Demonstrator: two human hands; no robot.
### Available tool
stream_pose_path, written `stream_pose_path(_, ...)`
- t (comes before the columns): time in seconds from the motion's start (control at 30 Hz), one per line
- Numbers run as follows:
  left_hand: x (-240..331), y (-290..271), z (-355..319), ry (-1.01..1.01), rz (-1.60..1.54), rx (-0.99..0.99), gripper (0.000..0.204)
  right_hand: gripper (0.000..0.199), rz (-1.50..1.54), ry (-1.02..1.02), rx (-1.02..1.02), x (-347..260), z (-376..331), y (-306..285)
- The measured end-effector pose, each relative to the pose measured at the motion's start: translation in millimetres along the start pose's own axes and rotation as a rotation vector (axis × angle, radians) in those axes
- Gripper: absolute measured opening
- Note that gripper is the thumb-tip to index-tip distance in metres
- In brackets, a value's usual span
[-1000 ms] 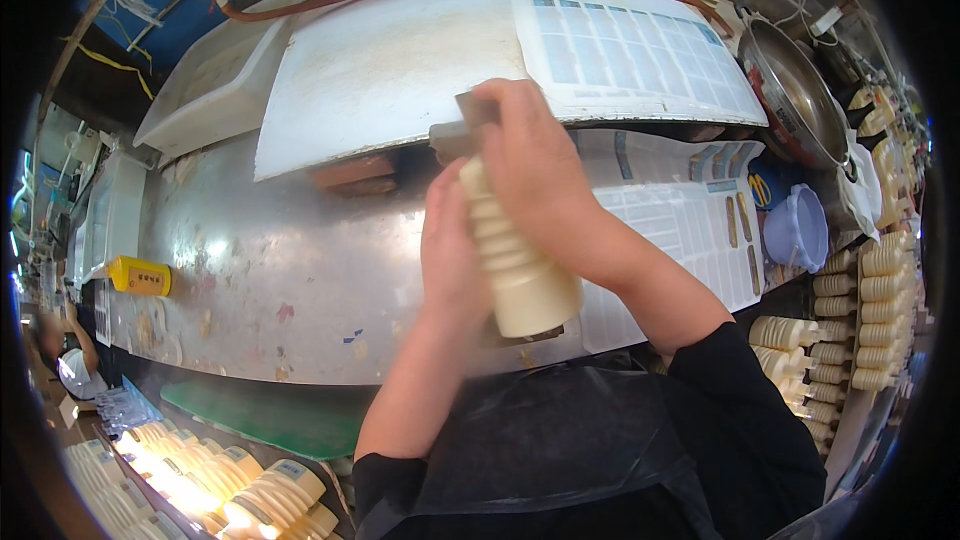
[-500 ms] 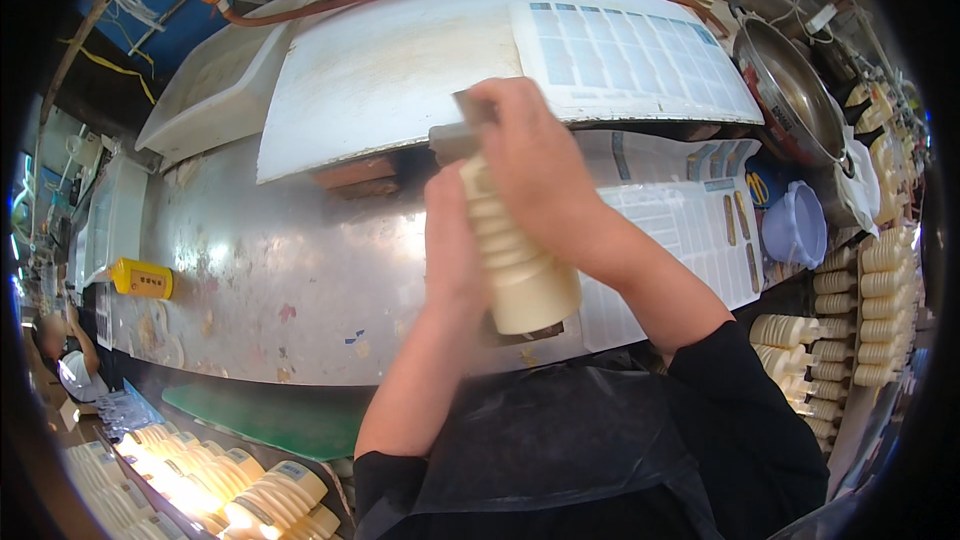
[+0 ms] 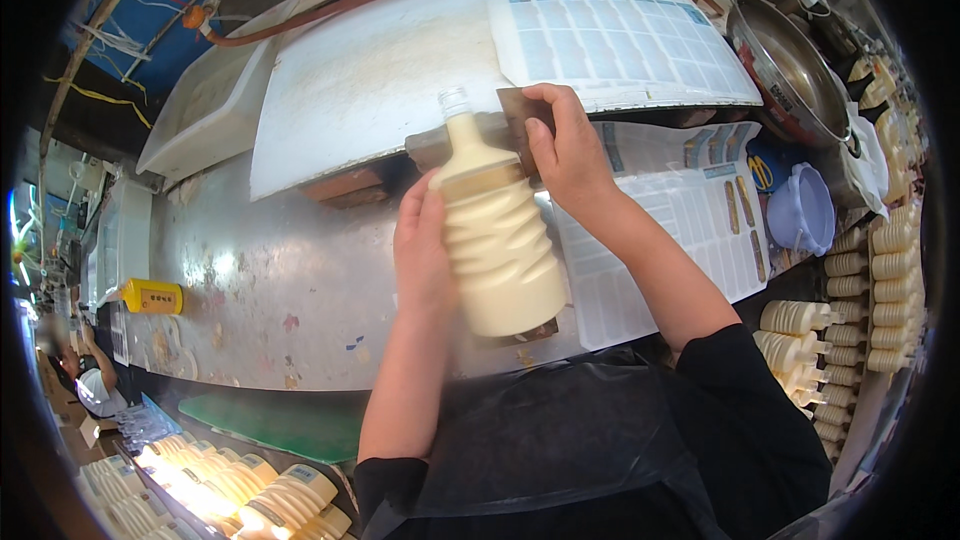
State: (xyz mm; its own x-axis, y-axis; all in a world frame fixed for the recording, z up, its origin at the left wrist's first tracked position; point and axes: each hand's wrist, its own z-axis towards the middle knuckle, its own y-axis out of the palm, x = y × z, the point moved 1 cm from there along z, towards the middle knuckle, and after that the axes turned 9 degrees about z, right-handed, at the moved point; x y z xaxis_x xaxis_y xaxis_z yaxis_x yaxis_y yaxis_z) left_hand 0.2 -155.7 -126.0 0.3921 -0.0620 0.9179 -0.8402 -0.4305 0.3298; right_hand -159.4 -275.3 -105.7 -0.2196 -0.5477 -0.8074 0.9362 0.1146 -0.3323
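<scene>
Here, holding a cream, wavy-ribbed bottle (image 3: 500, 250) in the left hand (image 3: 422, 245), over a grey metal table (image 3: 280, 270). Pinching a thin, dark brown, flat plate (image 3: 519, 118) in the right hand (image 3: 570, 150), beside the bottle's shoulder.

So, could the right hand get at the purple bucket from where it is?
Probably yes: only flat printed sheets with thin brown strips seem to lie between the right hand and the purple bucket. It grips a flat brown piece, though, so it might have to free itself first.
</scene>
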Motion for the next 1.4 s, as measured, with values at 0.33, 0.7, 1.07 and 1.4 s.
stream_pose_path(0.33,-16,-6,-64,0.184,0.765,0.043,0.09,0.031,0.241,0.135,0.01,-10,-2,1)
stream_pose_path(0.7,-3,15,-81,0.33,0.979,0.044,0.093,0.033,-0.028,0.015,-0.093,-72,7,33)
stream_pose_path(1.07,3,27,-79,0.337,0.995,0.037,0.085,0.011,-0.361,-0.064,-0.248,-89,12,83)
stream_pose_path(1.4,-2,8,-54,0.454,1.092,-0.018,0.1,0.028,0.001,-0.052,0.034,-21,-4,11)
